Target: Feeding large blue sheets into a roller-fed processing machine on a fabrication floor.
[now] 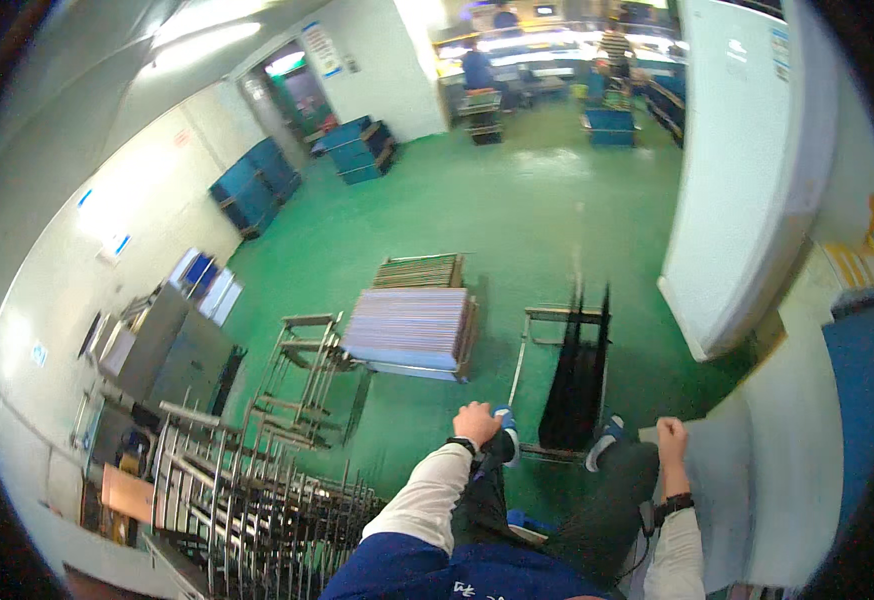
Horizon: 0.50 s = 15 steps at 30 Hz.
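Note:
My left hand (477,424) hangs above my left leg, its fingers curled in, with nothing seen in it. Held out past my right knee, my right hand (671,440) is closed like a fist, and no object shows in it. Both wrists carry dark bands. Between my feet and beyond them stands a low metal frame (518,372) on the floor, with a long black thing (575,395) in it whose kind I cannot make out. Neither hand touches the frame. Ahead on the left sits a rack with a stack of pale thin panels (407,325).
Bare metal racks (292,375) and crowded metal frames (257,510) stand at my left. A white partition (732,170) rises on the right. Blue crates (257,185) line the left wall. Across the green floor (527,210), people stand by a lit workbench (557,62).

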Each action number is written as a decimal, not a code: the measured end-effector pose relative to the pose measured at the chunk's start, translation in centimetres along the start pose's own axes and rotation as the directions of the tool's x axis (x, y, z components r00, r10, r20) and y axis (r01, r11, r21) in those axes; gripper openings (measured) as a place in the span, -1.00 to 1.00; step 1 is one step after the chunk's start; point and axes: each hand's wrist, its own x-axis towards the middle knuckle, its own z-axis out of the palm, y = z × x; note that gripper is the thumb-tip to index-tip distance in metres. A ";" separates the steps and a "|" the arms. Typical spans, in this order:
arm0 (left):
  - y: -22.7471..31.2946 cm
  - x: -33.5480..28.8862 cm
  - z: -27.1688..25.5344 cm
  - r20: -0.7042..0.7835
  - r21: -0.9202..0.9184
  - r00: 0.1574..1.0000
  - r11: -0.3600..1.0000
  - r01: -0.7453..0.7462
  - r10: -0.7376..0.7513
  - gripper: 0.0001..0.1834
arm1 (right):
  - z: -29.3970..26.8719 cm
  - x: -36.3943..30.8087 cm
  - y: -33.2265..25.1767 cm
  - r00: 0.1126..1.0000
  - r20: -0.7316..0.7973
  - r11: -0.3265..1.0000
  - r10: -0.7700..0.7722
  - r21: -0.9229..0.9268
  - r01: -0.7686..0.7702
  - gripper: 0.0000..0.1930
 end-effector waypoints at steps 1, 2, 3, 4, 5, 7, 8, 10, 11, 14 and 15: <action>-0.1 -0.1 -0.1 0.019 0.001 1.000 1.000 0.008 -0.008 -0.47 | 0.3 -0.3 0.5 0.997 0.076 0.987 0.003 -0.160 0.010 -0.79; 0.2 -0.2 -0.2 0.005 -0.013 1.000 1.000 -0.007 0.007 -0.47 | 0.5 -1.3 2.3 0.989 0.150 0.977 0.004 -0.211 0.028 -0.78; 0.3 -0.2 -0.1 -0.013 -0.025 1.000 1.000 -0.012 0.012 -0.47 | 0.5 -2.1 4.0 0.976 0.218 0.964 0.010 -0.262 0.049 -0.77; 0.0 -0.2 0.1 -0.032 -0.035 0.999 0.999 -0.014 0.013 -0.48 | 0.8 -2.2 4.6 0.971 0.239 0.963 -0.001 -0.262 0.065 -0.77; 0.0 0.0 0.0 -0.037 -0.043 0.999 0.999 0.001 -0.003 -0.48 | 0.9 -2.2 5.0 0.976 0.217 0.959 -0.006 -0.275 0.067 -0.76; -0.8 0.1 -0.1 -0.029 -0.026 0.999 1.000 0.013 -0.014 -0.50 | 1.8 -2.6 3.0 0.983 0.179 0.934 -0.035 -0.343 0.096 -0.75; -0.8 0.1 -0.1 -0.026 -0.030 0.999 0.999 0.020 -0.021 -0.50 | 1.9 -2.6 2.7 0.982 0.186 0.933 -0.035 -0.346 0.099 -0.75; -0.6 0.4 -0.1 -0.074 -0.028 0.997 0.999 -0.018 0.016 -0.54 | 1.8 -2.6 2.4 0.989 0.145 0.909 -0.015 -0.411 0.074 -0.75; -0.4 0.4 -0.1 -0.089 -0.029 0.996 0.999 -0.021 0.018 -0.55 | 1.7 -2.4 2.9 0.989 0.147 0.907 -0.014 -0.415 0.075 -0.75; -0.2 0.3 -0.1 -0.092 -0.030 0.996 0.999 -0.025 0.022 -0.56 | 1.8 -1.8 3.4 0.986 0.164 0.864 -0.022 -0.494 0.102 -0.76; 0.0 0.4 -0.2 -0.089 -0.034 0.996 0.999 -0.023 0.020 -0.56 | 2.1 -1.5 3.2 0.981 0.190 0.796 0.033 -0.599 0.089 -0.76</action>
